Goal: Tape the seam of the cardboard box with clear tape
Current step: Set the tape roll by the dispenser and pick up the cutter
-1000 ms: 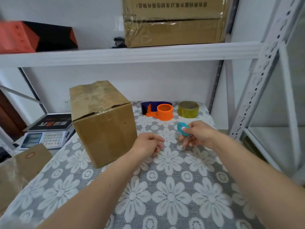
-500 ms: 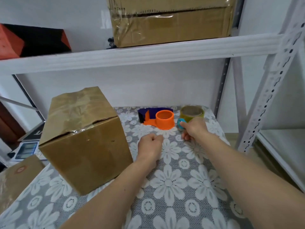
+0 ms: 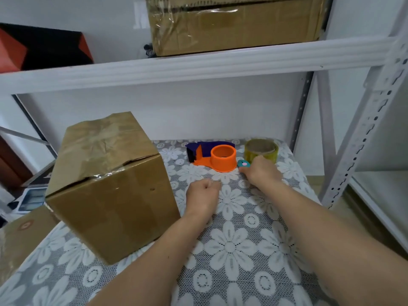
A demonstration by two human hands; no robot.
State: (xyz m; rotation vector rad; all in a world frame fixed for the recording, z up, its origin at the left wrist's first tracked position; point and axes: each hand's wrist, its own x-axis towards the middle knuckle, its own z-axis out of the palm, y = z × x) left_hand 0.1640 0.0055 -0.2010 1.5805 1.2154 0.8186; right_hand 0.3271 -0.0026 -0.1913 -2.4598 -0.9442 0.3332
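Two bare hands reach over a counter (image 3: 229,248) spread with grey lace cloth patterned in white flowers. Far left stands the box (image 3: 110,186), a brown cardboard cube, its top creased and glossy with clear tape, one flap edge lifting slightly. Right of it the left hand (image 3: 203,195) rests on the cloth curled into an empty fist, near the box but apart from it. Behind sits an orange plastic dispenser (image 3: 217,159) with a round hub and dark blue body. Just beside it the right hand (image 3: 261,172) has its grip closed on a small teal cutter (image 3: 243,163), touching a yellowish tape roll (image 3: 261,150).
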